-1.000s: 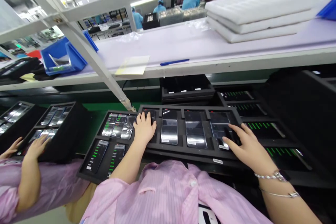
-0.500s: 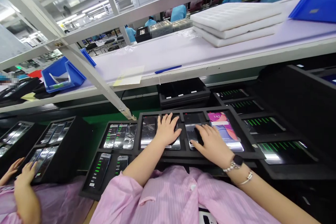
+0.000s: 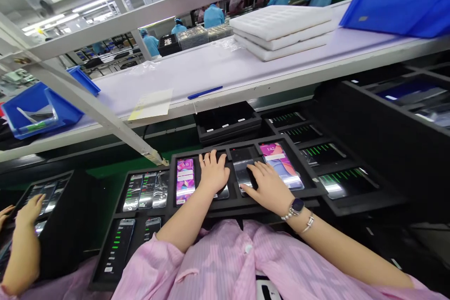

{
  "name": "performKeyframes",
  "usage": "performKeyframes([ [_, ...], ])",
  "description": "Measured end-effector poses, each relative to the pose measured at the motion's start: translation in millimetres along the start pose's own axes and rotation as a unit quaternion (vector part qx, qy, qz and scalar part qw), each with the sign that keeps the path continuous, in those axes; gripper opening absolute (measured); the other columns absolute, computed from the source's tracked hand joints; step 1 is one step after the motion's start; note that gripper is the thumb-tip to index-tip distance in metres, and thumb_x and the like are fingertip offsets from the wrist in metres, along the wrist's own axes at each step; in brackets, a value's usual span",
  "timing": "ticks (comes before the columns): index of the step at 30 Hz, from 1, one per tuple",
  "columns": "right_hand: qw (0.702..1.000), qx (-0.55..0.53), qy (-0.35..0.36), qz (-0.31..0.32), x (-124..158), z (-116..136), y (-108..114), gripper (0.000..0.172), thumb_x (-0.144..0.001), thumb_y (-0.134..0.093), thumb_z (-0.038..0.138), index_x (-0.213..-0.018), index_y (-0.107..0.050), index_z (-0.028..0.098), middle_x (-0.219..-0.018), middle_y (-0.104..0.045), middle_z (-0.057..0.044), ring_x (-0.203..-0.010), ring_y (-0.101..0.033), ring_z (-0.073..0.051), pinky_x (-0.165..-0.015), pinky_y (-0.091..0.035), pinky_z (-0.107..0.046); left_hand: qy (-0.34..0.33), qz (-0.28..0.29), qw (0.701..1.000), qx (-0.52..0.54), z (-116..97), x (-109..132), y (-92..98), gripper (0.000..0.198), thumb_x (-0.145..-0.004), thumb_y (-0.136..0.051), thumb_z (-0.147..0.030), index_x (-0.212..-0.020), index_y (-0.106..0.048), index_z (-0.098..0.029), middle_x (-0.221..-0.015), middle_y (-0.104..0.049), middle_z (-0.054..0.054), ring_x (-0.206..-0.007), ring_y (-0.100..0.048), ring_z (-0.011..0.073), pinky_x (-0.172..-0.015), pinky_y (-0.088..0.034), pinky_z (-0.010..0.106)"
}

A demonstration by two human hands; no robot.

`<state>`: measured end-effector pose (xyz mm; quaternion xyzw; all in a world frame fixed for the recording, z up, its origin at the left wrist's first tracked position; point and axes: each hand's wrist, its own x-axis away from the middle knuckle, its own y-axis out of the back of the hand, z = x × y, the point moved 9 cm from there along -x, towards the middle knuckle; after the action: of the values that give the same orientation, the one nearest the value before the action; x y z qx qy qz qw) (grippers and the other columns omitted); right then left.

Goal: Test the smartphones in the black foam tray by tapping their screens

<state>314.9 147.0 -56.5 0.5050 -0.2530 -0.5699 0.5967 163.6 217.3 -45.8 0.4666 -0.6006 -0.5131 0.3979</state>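
Seen from the head camera, a black foam tray (image 3: 311, 186) lies just in front of the person's chest, its compartments holding smartphones. A lit phone (image 3: 185, 181) with a pink screen sits at the tray's left end, and another lit phone (image 3: 281, 165) at its right end. Between them, the left hand (image 3: 213, 173) lies palm down, fingers spread open on a phone (image 3: 222, 192) mostly hidden beneath it. The right hand (image 3: 267, 187) has its fingers stretched open across a dark phone (image 3: 242, 176); neither visibly grips. Just left of the tray, a smaller tray (image 3: 130, 213) holds more phones. Beyond the tray, a pale shelf (image 3: 246, 79) carries stacked white foam pads (image 3: 281, 33) and a blue plastic bin (image 3: 397, 4). Left of the smaller tray, a co-worker's hand (image 3: 30, 211) rests on a black phone tray (image 3: 66, 239).
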Motion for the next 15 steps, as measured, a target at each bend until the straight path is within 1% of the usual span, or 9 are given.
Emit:
performKeyframes([
  [2, 1.000, -0.018, -0.014, -0.012, 2.8, -5.2, 9.1, 0.063, -0.096, -0.057, 0.055, -0.138, -0.061, 0.007, -0.143, -0.061, -0.026, -0.142, -0.051, -0.043, -0.120, -0.032, -0.071, -0.020, -0.024, 0.999, 0.027, 6.1, 2.1, 10.2, 0.053, -0.096, -0.053, -0.026, -0.149, -0.056, -0.023, -0.162, -0.044, 0.014, -0.151, -0.038, 0.0378, -0.131, -0.018, 0.064],
  [4, 0.997, -0.037, -0.045, -0.054, 9.4, -22.2, 29.9, 0.058, -0.098, -0.055, 0.052, -0.139, -0.061, 0.013, -0.149, -0.058, -0.022, -0.147, -0.046, -0.041, -0.123, -0.019, -0.077, -0.048, -0.082, 0.993, 0.077, 24.0, 18.0, 31.0, 0.051, -0.099, -0.053, -0.033, -0.148, -0.054, -0.023, -0.159, -0.046, 0.014, -0.149, -0.042, 0.0343, -0.128, -0.029, 0.060],
  [5, 0.993, -0.050, -0.071, -0.077, 14.3, -36.2, 42.2, 0.055, -0.097, -0.055, 0.050, -0.139, -0.061, 0.014, -0.151, -0.057, -0.020, -0.149, -0.043, -0.040, -0.124, -0.011, -0.077, -0.056, -0.125, 0.985, 0.105, 39.6, 31.7, 43.5, 0.053, -0.099, -0.055, -0.040, -0.148, -0.054, -0.021, -0.158, -0.047, 0.017, -0.148, -0.044, 0.0345, -0.126, -0.034, 0.059],
  [7, 0.976, -0.107, -0.161, -0.102, 27.4, -75.4, 61.5, 0.054, -0.093, -0.059, 0.046, -0.137, -0.062, 0.014, -0.153, -0.055, -0.019, -0.152, -0.039, -0.038, -0.128, -0.002, -0.070, -0.030, -0.194, 0.971, 0.137, 86.9, 62.4, 59.4, 0.056, -0.098, -0.056, -0.049, -0.148, -0.054, -0.024, -0.157, -0.049, 0.016, -0.148, -0.046, 0.0367, -0.125, -0.035, 0.061],
  [8, 0.960, -0.145, -0.215, -0.107, 35.4, -97.1, 66.8, 0.056, -0.090, -0.062, 0.043, -0.136, -0.063, 0.012, -0.153, -0.054, -0.019, -0.152, -0.038, -0.037, -0.130, -0.005, -0.066, 0.006, -0.212, 0.965, 0.152, 116.6, 75.5, 60.3, 0.058, -0.097, -0.055, -0.052, -0.147, -0.054, -0.023, -0.154, -0.053, 0.017, -0.146, -0.047, 0.0392, -0.125, -0.034, 0.064],
  [9, 0.940, -0.183, -0.266, -0.107, 43.5, -117.5, 68.9, 0.057, -0.086, -0.065, 0.041, -0.135, -0.063, 0.011, -0.152, -0.055, -0.020, -0.150, -0.041, -0.036, -0.131, -0.013, -0.062, 0.056, -0.201, 0.962, 0.174, 147.0, 84.8, 53.6, 0.061, -0.097, -0.053, -0.056, -0.148, -0.053, -0.023, -0.150, -0.056, 0.017, -0.145, -0.049, 0.0408, -0.124, -0.034, 0.067],
  [11, 0.901, -0.243, -0.343, -0.108, 56.8, -150.0, 65.6, 0.058, -0.083, -0.067, 0.038, -0.133, -0.064, 0.011, -0.143, -0.062, -0.021, -0.138, -0.055, -0.034, -0.123, -0.035, -0.055, 0.156, -0.122, 0.956, 0.218, 194.4, 96.7, 26.2, 0.076, -0.095, -0.050, -0.063, -0.156, -0.046, -0.017, -0.153, -0.054, 0.020, -0.146, -0.049, 0.0426, -0.124, -0.036, 0.065],
  [13, 0.875, -0.273, -0.383, -0.115, 63.7, -169.4, 57.0, 0.053, -0.084, -0.062, 0.035, -0.132, -0.065, 0.013, -0.131, -0.070, -0.017, -0.119, -0.067, -0.030, -0.111, -0.050, -0.049, 0.201, -0.084, 0.946, 0.240, 210.1, 107.4, 11.5, 0.083, -0.095, -0.047, -0.059, -0.162, -0.036, -0.010, -0.162, -0.044, 0.022, -0.152, -0.042, 0.0403, -0.128, -0.032, 0.059],
  [15, 0.852, -0.308, -0.405, -0.122, 66.8, -177.4, 44.2, 0.050, -0.085, -0.057, 0.031, -0.132, -0.066, 0.016, -0.124, -0.073, -0.012, -0.111, -0.069, -0.026, -0.106, -0.052, -0.044, 0.236, -0.080, 0.935, 0.253, 207.6, 118.5, 11.9, 0.077, -0.094, -0.047, -0.053, -0.160, -0.042, -0.013, -0.165, -0.043, 0.017, -0.155, -0.039, 0.0364, -0.130, -0.030, 0.051],
])
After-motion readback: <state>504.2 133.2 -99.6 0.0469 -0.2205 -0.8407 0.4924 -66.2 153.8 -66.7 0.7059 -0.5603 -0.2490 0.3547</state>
